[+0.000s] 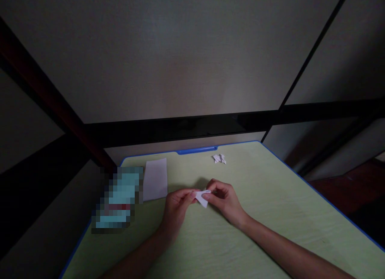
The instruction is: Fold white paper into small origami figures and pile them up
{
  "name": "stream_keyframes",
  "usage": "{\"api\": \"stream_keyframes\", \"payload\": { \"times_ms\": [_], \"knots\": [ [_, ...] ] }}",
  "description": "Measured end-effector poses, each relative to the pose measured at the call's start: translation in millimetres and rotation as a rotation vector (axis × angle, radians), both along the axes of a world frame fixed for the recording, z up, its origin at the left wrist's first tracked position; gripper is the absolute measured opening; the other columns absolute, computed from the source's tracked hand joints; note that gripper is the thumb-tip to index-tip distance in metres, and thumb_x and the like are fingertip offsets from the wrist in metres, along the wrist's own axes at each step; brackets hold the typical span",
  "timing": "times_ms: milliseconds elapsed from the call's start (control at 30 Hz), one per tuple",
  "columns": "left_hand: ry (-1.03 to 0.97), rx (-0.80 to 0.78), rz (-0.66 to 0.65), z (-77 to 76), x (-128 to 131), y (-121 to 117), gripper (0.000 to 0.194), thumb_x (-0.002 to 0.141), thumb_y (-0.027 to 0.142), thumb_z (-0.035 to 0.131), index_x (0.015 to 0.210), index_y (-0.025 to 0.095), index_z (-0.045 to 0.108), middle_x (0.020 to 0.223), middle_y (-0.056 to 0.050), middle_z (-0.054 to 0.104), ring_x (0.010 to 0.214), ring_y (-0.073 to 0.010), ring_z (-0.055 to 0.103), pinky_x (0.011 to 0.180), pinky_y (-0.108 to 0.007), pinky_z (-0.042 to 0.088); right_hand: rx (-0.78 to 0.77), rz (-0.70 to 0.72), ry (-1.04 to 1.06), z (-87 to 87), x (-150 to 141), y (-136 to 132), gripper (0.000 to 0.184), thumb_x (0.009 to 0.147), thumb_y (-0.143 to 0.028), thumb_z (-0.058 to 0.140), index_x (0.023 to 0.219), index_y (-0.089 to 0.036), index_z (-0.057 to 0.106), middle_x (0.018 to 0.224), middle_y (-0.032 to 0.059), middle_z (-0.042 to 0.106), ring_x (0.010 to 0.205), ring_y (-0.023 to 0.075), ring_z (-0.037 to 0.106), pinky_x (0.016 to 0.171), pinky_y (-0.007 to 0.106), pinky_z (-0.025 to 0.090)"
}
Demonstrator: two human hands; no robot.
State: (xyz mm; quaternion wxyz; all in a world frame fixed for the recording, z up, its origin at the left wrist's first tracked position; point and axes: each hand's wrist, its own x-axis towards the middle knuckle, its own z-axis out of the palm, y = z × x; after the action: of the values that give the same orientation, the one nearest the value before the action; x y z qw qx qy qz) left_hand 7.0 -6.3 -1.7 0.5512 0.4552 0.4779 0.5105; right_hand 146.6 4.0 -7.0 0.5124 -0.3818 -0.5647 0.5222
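Observation:
A small folded piece of white paper (202, 199), roughly triangular with its point downward, is held between my two hands above the table. My left hand (179, 203) pinches its left corner between thumb and fingers. On the right side, my right hand (224, 198) grips the upper edge, thumb in front and fingers behind. Several layers show along the paper's top edge. Part of the paper is covered by my fingertips.
The pale green table (270, 214) has a blue rim and a blue ledge (197, 150) at its far edge. White sheets (155, 179) lie at the left, beside a pixelated, blurred item (120, 198). Small folded paper pieces (219, 159) sit at the back. A panelled wall (180, 62) rises behind.

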Motion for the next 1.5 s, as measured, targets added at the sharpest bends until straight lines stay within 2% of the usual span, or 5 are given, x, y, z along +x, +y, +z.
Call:
{"api": "stream_keyframes", "payload": {
  "times_ms": [400, 733, 1033, 1333, 1500],
  "knots": [
    [-0.152, -0.049, -0.091, -4.4, 1.1, 1.9, 0.021, 0.06, 0.03, 0.061, 0.066, 0.011, 0.064, 0.058, -0.004, 0.063, 0.057, -0.0138, 0.056, 0.058, -0.025, 0.044, -0.003, 0.15, 0.129, 0.4, 4.9, 1.4, 0.026, 0.062, -0.028, 0.063, 0.048, -0.015, 0.045, 0.056, -0.0029, 0.041, 0.052, 0.0081, 0.038, 0.048, 0.021, 0.027],
    [0.26, 0.048, -0.18, 10.8, -5.9, 0.8, 0.016, 0.062, 0.025, 0.058, 0.052, 0.013, 0.063, 0.051, -0.003, 0.064, 0.048, -0.0125, 0.055, 0.048, -0.02, 0.042, -0.006, 0.106, -0.054, 3.2, 3.9, 1.6, 0.028, 0.07, -0.04, 0.051, 0.06, -0.016, 0.04, 0.054, -0.0053, 0.034, 0.049, 0.0073, 0.031, 0.045, 0.02, 0.025],
    [0.158, -0.009, -0.093, 8.6, -5.1, -0.1, 0.015, 0.061, 0.025, 0.058, 0.056, 0.012, 0.065, 0.053, -0.004, 0.065, 0.051, -0.0149, 0.058, 0.052, -0.023, 0.044, -0.089, 0.112, -0.211, -3.3, 2.1, 0.5, 0.037, 0.075, -0.045, 0.042, 0.055, -0.014, 0.046, 0.044, -0.004, 0.042, 0.04, 0.0058, 0.035, 0.04, 0.019, 0.026],
    [0.127, -0.035, -0.072, 5.6, -1.2, -0.7, 0.016, 0.061, 0.026, 0.058, 0.055, 0.012, 0.064, 0.052, -0.004, 0.064, 0.05, -0.014, 0.057, 0.051, -0.023, 0.043, -0.181, 0.008, -0.211, 3.3, 2.8, -1.4, 0.036, 0.07, -0.045, 0.048, 0.049, -0.015, 0.043, 0.03, -0.0081, 0.033, 0.025, 0.0036, 0.024, 0.028, 0.018, 0.015],
    [0.089, -0.063, -0.02, 2.5, -6.4, 3.7, 0.015, 0.061, 0.026, 0.058, 0.056, 0.012, 0.062, 0.051, -0.003, 0.063, 0.051, -0.0133, 0.056, 0.053, -0.022, 0.042, -0.128, 0.119, -0.132, -0.2, 4.9, 3.2, 0.032, 0.071, -0.041, 0.048, 0.055, -0.015, 0.044, 0.038, -0.0073, 0.036, 0.034, 0.0037, 0.026, 0.034, 0.018, 0.018]
  ]
}}
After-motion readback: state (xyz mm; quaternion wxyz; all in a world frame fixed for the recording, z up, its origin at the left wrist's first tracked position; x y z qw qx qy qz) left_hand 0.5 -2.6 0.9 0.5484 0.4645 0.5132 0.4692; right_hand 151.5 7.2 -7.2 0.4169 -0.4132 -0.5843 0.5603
